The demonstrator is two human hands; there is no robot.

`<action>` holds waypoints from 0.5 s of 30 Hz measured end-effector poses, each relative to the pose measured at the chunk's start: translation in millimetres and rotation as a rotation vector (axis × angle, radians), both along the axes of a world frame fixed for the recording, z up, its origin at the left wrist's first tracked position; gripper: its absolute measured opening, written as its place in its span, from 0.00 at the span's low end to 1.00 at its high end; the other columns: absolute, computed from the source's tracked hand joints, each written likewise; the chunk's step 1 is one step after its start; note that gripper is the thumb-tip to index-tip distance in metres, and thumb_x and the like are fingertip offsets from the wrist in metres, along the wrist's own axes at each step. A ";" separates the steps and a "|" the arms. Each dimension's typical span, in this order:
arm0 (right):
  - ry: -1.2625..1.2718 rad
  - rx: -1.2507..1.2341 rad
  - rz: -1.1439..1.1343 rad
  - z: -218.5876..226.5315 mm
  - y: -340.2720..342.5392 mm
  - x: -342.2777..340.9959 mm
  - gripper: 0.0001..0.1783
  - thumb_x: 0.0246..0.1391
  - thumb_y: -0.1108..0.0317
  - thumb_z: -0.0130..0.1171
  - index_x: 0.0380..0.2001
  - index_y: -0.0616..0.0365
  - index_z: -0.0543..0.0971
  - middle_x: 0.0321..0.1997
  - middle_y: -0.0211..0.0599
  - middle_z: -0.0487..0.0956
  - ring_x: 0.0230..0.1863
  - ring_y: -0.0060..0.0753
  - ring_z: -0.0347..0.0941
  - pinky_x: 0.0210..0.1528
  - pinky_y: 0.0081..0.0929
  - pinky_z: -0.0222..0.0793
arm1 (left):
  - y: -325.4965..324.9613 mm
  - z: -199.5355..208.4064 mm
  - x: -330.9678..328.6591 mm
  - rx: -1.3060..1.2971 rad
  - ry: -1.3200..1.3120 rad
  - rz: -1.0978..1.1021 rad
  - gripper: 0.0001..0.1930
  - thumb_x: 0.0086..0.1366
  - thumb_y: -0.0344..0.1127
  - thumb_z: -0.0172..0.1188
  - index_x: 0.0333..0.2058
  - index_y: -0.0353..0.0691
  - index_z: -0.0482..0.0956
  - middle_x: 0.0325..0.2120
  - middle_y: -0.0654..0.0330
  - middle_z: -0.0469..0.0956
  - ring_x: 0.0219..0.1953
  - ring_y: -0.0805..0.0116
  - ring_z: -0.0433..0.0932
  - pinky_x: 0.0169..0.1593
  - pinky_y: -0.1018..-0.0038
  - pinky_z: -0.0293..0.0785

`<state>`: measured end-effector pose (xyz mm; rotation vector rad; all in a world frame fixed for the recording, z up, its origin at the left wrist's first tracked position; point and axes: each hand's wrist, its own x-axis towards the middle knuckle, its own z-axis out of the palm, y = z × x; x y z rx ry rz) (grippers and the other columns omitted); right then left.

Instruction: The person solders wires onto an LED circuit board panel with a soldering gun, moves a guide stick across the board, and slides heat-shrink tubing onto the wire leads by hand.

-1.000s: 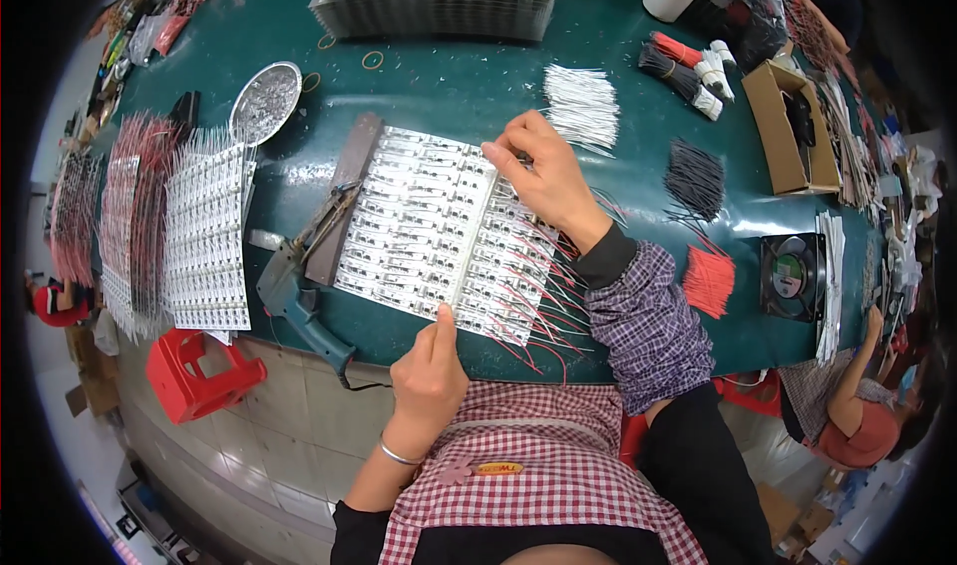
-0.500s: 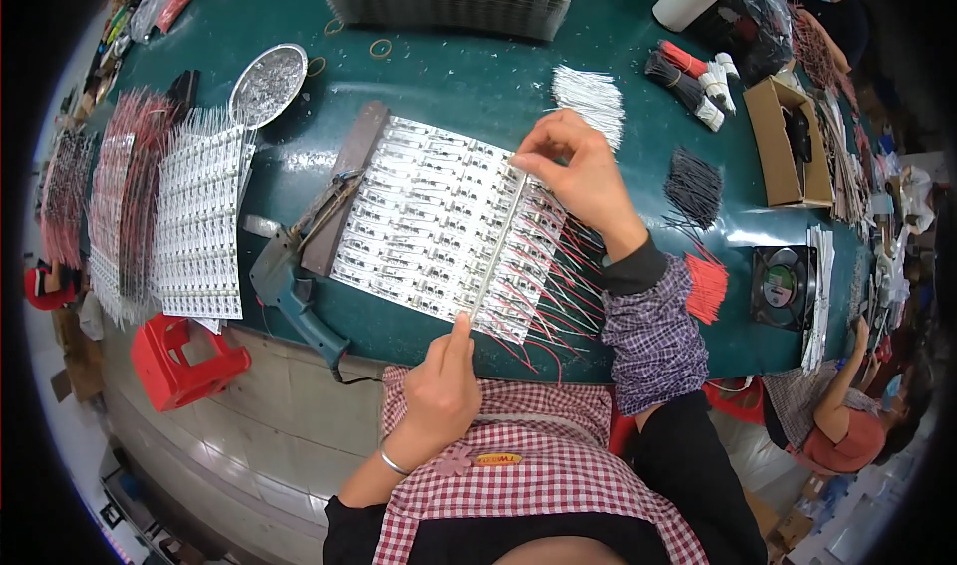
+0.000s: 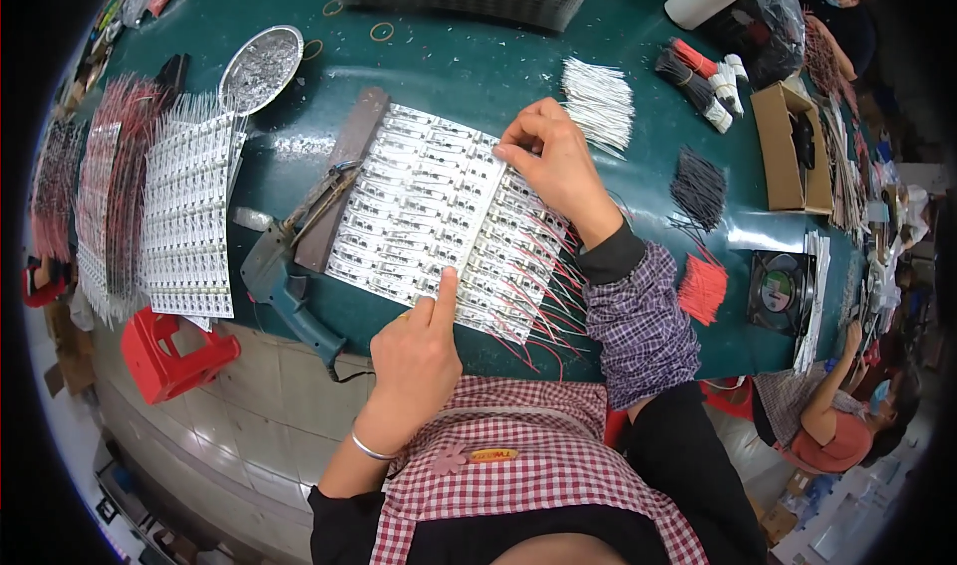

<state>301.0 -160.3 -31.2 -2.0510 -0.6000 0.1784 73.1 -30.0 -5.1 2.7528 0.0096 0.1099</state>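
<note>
Along the left side of the green surface (image 3: 449,76), stacks of wired boards (image 3: 189,221) stand close to its near edge, with bare room between them and a teal-handled tool (image 3: 264,261) whose handle reaches that edge. A dark bar (image 3: 344,176) lines the left side of a white circuit-board sheet (image 3: 409,196), mid-surface, near corner close to the edge; open room lies beyond its far side. The left hand (image 3: 419,356) sets its index fingertip on a pale strip (image 3: 479,214) across the sheet, other fingers curled — half a second ago that fingertip was at the sheet's near edge, now it is farther in. An apron tag (image 3: 493,455) carries lettering. The right hand (image 3: 560,171) has thumb and index finger together at the strip's far end. Farther right lie white wires (image 3: 598,106), black wires (image 3: 698,188), red wires (image 3: 702,289), then a fan (image 3: 776,288) — its label too small to read.
</note>
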 end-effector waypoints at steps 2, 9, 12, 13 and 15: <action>-0.062 -0.013 0.019 -5.4 -1.8 1.6 0.07 0.44 0.74 0.69 0.27 0.64 0.81 0.34 0.33 0.71 0.32 0.27 0.69 0.35 0.24 0.68 | 2.5 2.1 7.3 0.015 0.050 -0.033 0.38 0.45 0.22 0.56 0.61 0.33 0.67 0.23 0.61 0.69 0.19 0.65 0.70 0.21 0.72 0.66; -0.019 0.010 0.051 -9.5 -2.2 -1.2 0.08 0.45 0.75 0.68 0.27 0.65 0.77 0.37 0.34 0.70 0.33 0.28 0.69 0.37 0.25 0.68 | 3.9 2.6 22.8 0.211 0.107 -0.253 0.37 0.49 0.28 0.55 0.60 0.18 0.63 0.16 0.65 0.66 0.13 0.73 0.67 0.18 0.75 0.63; -0.056 0.026 0.045 -9.5 -0.9 -3.7 0.08 0.46 0.76 0.67 0.28 0.65 0.76 0.38 0.35 0.70 0.34 0.28 0.69 0.37 0.25 0.69 | 6.7 3.6 30.0 0.274 0.131 -0.338 0.36 0.50 0.29 0.55 0.58 0.14 0.63 0.14 0.66 0.66 0.12 0.75 0.67 0.17 0.75 0.63; -0.080 0.018 0.039 -8.6 -0.5 -4.5 0.08 0.46 0.76 0.67 0.28 0.65 0.76 0.38 0.35 0.70 0.35 0.29 0.70 0.37 0.25 0.69 | 7.8 4.7 30.7 0.283 0.140 -0.371 0.36 0.50 0.29 0.55 0.57 0.13 0.63 0.14 0.66 0.66 0.12 0.75 0.67 0.16 0.74 0.63; -0.119 0.015 0.033 -6.8 -0.4 -6.0 0.08 0.46 0.76 0.67 0.28 0.65 0.76 0.39 0.36 0.70 0.36 0.29 0.70 0.38 0.24 0.69 | 5.4 3.7 30.0 0.294 0.144 -0.369 0.35 0.50 0.30 0.55 0.57 0.13 0.64 0.14 0.66 0.66 0.12 0.75 0.67 0.16 0.75 0.63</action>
